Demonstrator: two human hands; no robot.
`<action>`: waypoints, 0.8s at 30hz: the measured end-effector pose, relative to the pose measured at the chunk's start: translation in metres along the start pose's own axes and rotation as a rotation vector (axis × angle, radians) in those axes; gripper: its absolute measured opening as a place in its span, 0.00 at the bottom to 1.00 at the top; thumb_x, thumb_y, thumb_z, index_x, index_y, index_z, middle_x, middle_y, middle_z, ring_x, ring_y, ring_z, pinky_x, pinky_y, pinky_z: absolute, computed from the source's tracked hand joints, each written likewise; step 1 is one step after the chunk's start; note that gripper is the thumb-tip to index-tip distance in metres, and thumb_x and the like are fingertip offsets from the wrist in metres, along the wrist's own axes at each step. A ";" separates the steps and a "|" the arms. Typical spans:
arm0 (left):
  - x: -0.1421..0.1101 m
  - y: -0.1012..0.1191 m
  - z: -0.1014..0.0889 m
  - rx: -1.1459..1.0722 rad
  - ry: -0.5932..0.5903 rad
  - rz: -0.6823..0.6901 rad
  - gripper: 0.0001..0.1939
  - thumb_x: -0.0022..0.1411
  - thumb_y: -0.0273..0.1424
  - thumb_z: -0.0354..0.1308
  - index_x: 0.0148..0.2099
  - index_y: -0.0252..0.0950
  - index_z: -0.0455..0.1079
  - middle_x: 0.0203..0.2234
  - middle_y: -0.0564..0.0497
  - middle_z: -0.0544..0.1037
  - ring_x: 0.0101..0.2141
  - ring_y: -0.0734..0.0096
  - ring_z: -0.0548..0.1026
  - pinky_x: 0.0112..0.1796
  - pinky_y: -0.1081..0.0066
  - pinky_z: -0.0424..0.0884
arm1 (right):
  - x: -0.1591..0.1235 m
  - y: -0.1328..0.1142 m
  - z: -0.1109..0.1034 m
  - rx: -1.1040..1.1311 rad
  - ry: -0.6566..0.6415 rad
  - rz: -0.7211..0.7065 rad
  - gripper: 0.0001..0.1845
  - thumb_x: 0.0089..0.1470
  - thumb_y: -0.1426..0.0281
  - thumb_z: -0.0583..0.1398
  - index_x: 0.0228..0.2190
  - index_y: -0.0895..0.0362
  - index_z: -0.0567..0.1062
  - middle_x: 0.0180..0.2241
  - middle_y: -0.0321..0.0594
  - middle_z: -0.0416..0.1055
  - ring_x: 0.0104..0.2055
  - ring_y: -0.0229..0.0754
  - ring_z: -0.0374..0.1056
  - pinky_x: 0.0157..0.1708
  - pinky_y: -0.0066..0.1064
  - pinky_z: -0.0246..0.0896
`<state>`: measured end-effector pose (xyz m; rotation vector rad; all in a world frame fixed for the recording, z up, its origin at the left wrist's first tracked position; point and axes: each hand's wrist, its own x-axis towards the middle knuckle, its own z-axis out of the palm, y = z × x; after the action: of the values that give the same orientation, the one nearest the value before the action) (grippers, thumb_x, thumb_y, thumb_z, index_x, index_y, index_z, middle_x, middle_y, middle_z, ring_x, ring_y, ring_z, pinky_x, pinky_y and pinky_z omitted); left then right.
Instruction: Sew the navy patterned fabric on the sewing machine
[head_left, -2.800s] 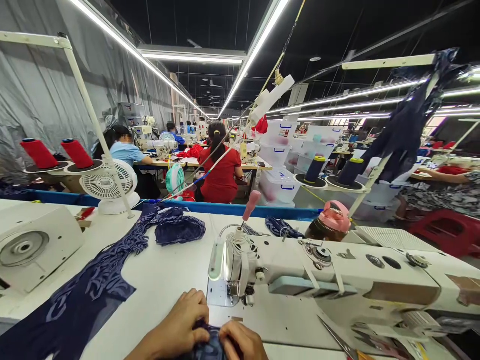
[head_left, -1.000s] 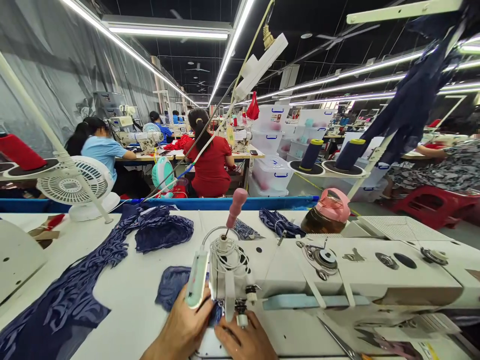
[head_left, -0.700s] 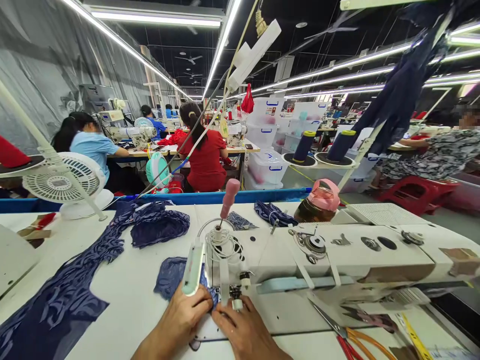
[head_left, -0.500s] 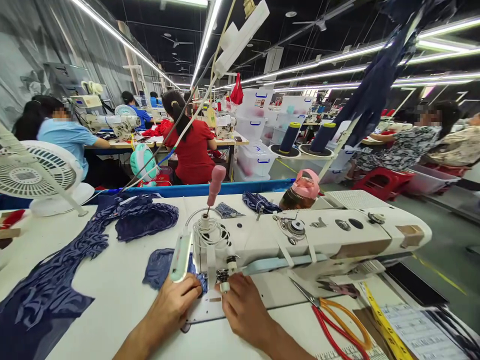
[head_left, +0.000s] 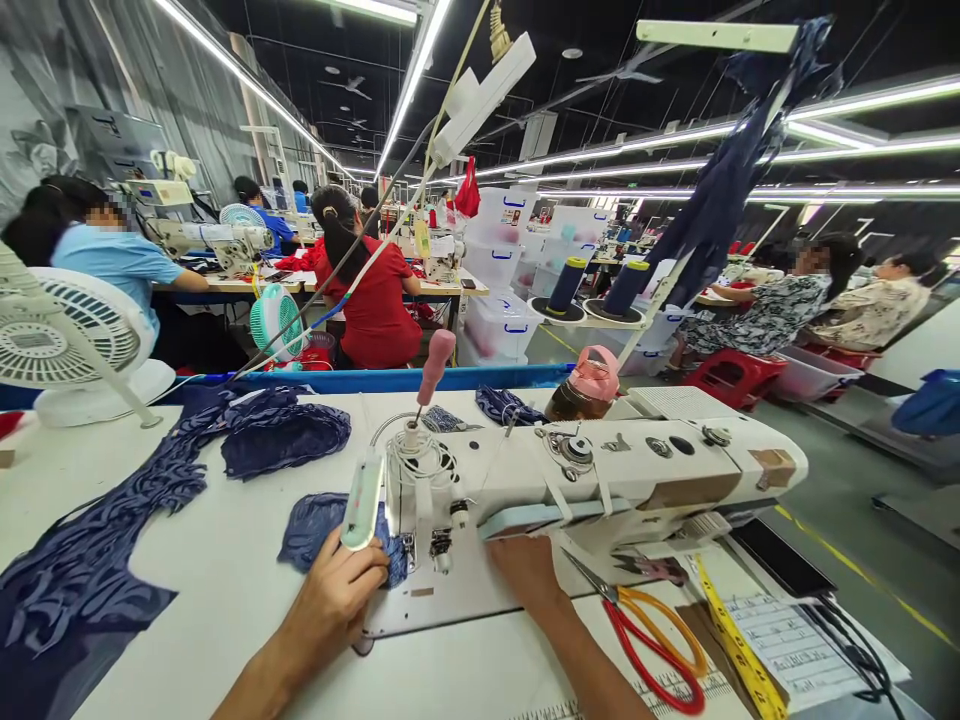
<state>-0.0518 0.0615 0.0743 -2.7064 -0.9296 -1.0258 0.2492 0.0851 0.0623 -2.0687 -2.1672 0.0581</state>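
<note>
A white sewing machine [head_left: 600,475] stands across the table in front of me. My left hand [head_left: 337,600] rests on the table just left of the needle, fingers curled down onto a small dark blue lace piece [head_left: 319,525] that lies under the presser foot. My right hand [head_left: 525,565] reaches under the machine's arm, right of the needle; its fingers are hidden behind the machine.
Red-and-orange scissors [head_left: 645,640] and a yellow measuring tape [head_left: 739,650] lie at my right. A long dark blue fabric [head_left: 97,560] and a lace heap [head_left: 285,435] lie at left, near a white fan [head_left: 67,345]. Other people sew at tables beyond.
My view has swung to the right. My right hand has moved from the needle in under the machine's arm. My left hand stays on the blue piece beside the needle.
</note>
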 end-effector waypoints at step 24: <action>0.025 0.047 -0.001 -1.306 -0.397 -1.075 0.36 0.47 0.67 0.59 0.35 0.39 0.61 0.15 0.63 0.62 0.15 0.82 0.55 0.13 0.80 0.55 | -0.054 -0.074 0.003 0.586 0.306 -0.699 0.12 0.64 0.80 0.45 0.35 0.51 0.58 0.30 0.35 0.64 0.31 0.42 0.65 0.30 0.30 0.59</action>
<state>-0.0109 0.0361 0.0959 -3.3362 -2.7887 -1.6876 0.1781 0.0281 0.0645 -0.8990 -2.1921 0.2431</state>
